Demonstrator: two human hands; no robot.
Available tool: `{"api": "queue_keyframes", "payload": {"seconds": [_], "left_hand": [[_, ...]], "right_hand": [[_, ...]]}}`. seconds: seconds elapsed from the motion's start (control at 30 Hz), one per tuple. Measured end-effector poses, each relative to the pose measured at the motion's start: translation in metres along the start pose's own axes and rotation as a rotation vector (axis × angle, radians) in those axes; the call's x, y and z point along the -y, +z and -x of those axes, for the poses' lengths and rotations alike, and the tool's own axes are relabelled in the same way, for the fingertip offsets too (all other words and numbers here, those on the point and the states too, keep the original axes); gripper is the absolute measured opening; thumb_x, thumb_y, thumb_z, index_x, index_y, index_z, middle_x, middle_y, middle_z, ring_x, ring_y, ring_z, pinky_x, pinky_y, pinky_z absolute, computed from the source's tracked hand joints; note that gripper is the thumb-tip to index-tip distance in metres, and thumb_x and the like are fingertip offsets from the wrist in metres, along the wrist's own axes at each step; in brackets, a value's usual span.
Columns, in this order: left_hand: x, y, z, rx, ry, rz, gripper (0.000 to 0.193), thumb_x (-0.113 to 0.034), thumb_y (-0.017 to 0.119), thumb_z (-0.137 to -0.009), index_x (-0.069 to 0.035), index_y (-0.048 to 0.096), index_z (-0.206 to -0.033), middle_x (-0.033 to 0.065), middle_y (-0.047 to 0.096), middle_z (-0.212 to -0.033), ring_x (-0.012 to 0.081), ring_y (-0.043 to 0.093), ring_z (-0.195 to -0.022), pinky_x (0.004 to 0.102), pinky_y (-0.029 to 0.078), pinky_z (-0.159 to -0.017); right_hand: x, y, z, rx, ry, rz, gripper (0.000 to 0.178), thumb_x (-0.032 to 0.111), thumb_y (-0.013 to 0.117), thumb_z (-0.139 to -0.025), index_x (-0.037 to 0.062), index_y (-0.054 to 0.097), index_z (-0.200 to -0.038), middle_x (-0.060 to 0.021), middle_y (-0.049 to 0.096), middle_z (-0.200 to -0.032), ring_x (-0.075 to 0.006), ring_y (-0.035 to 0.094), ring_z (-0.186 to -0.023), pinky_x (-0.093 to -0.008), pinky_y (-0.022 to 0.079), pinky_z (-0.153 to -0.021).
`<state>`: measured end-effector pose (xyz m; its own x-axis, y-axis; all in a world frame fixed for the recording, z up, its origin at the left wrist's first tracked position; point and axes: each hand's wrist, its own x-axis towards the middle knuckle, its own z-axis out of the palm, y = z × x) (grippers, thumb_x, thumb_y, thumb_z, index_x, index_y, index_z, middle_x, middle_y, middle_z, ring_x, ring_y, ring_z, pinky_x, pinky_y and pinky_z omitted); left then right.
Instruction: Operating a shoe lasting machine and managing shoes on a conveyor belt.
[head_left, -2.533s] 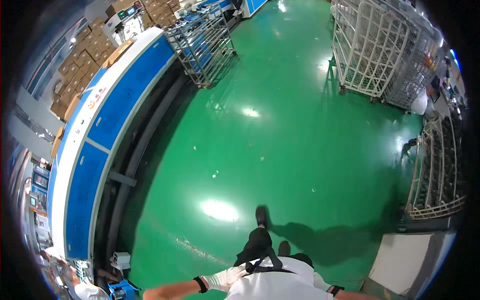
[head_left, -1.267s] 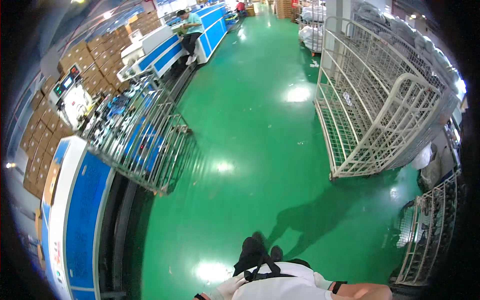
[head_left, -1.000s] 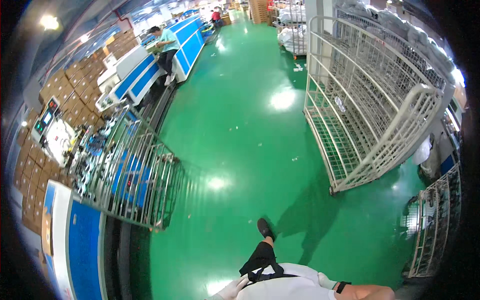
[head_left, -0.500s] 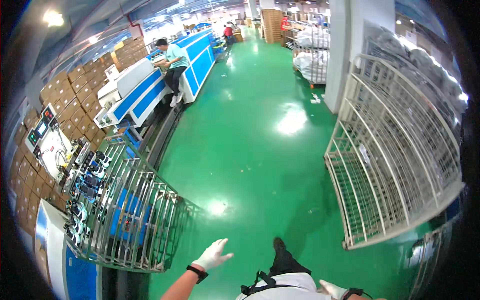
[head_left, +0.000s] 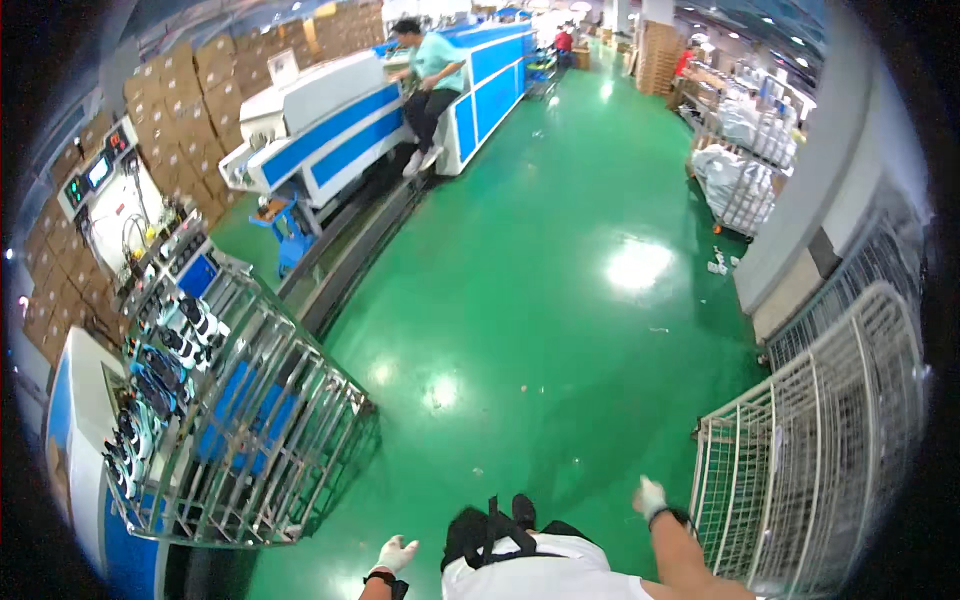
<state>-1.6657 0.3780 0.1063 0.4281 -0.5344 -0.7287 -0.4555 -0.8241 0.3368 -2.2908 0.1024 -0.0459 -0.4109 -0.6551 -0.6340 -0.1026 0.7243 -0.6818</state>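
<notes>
Both of my hands wear white gloves and hold nothing. My left hand (head_left: 397, 554) hangs low beside my body, its thumb apart from the fingers: open. My right hand (head_left: 651, 496) reaches forward over the green floor, loosely bent, with the thumb apart from the fingers; it is open. Nearest to my right hand is a white wire cage cart (head_left: 745, 455), a gap between them. At my left stands a metal tube rack (head_left: 300, 440), out of my left hand's reach. Several black, white and light-blue shoes (head_left: 160, 375) sit along its far left side.
A control panel (head_left: 112, 195) rises behind the rack. Beyond, a person in a light-green shirt (head_left: 437, 62) sits at a blue and white machine (head_left: 340, 140). Stacked cartons (head_left: 175, 100) line the left. A pillar (head_left: 815, 190) and a loaded cage cart (head_left: 735, 185) stand right. Green floor (head_left: 500, 300) runs ahead.
My view has turned left and I have moved forward along the floor. My right hand has swung forward and up; my left hand has dropped back toward the lower edge.
</notes>
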Motion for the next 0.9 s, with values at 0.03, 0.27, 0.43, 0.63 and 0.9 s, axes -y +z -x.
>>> {"api": "queue_keyframes", "payload": {"seconds": [0.03,0.27,0.43,0.63,0.9], "left_hand": [[0.022,0.008,0.006,-0.109,-0.074,0.065,0.08,-0.056,0.063,-0.087,0.002,0.048,-0.14,0.0231,0.065,-0.124,0.0347,0.06,-0.121,0.039,0.046,-0.105],[0.006,0.019,-0.054,0.002,-0.258,0.262,0.08,-0.059,0.06,-0.086,0.004,0.052,-0.135,0.0266,0.059,-0.131,0.0385,0.056,-0.124,0.0424,0.044,-0.106],[-0.047,-0.031,-0.108,0.008,-0.395,0.35,0.079,-0.059,0.06,-0.087,0.004,0.054,-0.133,0.0283,0.06,-0.128,0.0398,0.056,-0.124,0.0441,0.045,-0.105],[-0.15,-0.236,-0.23,-0.33,-0.116,0.555,0.063,-0.046,0.06,-0.093,0.002,0.053,-0.133,0.0273,0.061,-0.127,0.0387,0.059,-0.12,0.0421,0.047,-0.102],[-0.176,-0.372,-0.385,-0.334,-0.148,0.755,0.063,-0.045,0.061,-0.094,-0.003,0.049,-0.139,0.0215,0.061,-0.131,0.0324,0.059,-0.123,0.0374,0.047,-0.104]], "right_hand": [[0.112,0.086,0.037,0.371,0.0,-0.148,0.04,0.039,0.056,-0.097,0.0141,0.043,-0.068,-0.0006,0.038,-0.053,-0.0173,0.035,-0.042,-0.0357,0.028,-0.041],[0.399,0.366,0.034,0.786,-0.39,0.213,0.029,0.031,0.06,-0.098,0.0023,0.059,-0.101,0.0012,0.058,-0.08,-0.0083,0.051,-0.064,-0.0247,0.043,-0.057],[0.427,0.478,0.023,0.86,-0.383,0.376,0.029,0.035,0.06,-0.096,0.0059,0.06,-0.09,0.0009,0.057,-0.071,-0.0106,0.051,-0.058,-0.0301,0.041,-0.05],[0.388,0.472,-0.044,0.794,0.012,0.78,0.039,0.036,0.057,-0.093,-0.0021,0.064,-0.095,-0.0165,0.068,-0.088,-0.0297,0.068,-0.076,-0.0462,0.056,-0.062],[0.365,0.509,-0.124,0.607,-0.47,1.392,0.045,0.043,0.051,-0.094,0.0042,0.066,-0.111,-0.0194,0.068,-0.11,-0.0371,0.064,-0.096,-0.0484,0.05,-0.087]]}}
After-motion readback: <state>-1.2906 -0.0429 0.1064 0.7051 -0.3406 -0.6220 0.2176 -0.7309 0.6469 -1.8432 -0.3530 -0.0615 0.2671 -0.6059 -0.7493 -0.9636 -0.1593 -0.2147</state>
